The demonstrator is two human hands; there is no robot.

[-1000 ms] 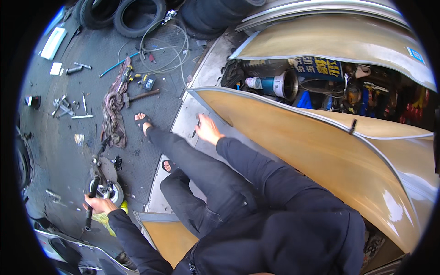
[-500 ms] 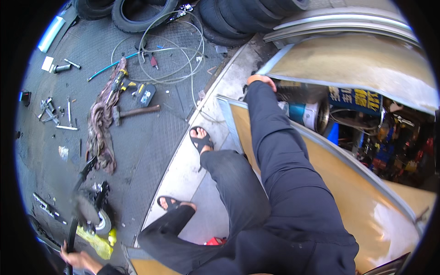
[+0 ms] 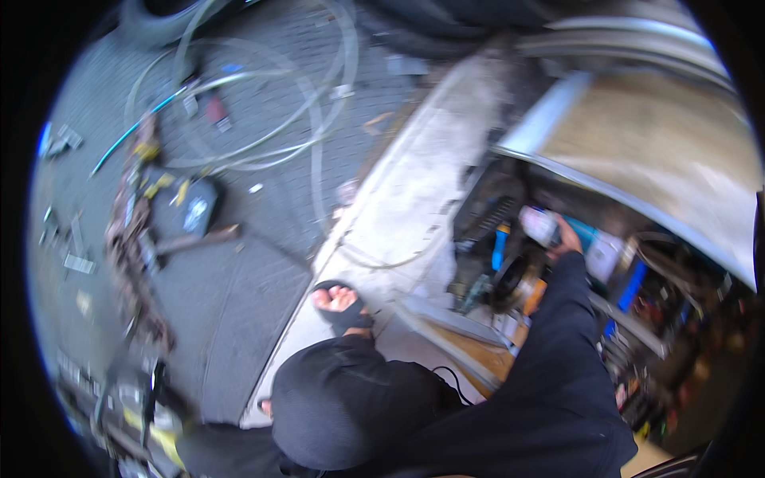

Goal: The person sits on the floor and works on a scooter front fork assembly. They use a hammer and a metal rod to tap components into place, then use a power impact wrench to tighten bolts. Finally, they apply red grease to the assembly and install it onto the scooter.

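The pale container (image 3: 539, 225) lies inside the compartment below the tan panel (image 3: 653, 151), beside a teal cylinder (image 3: 582, 233). My right hand (image 3: 566, 237) is at its end, fingers curled narrow; blur hides whether they grip. I've reached in; it isn't out. Half a second ago this hand was at the opening's edge. My left hand has left view; its fingers I can't tell.
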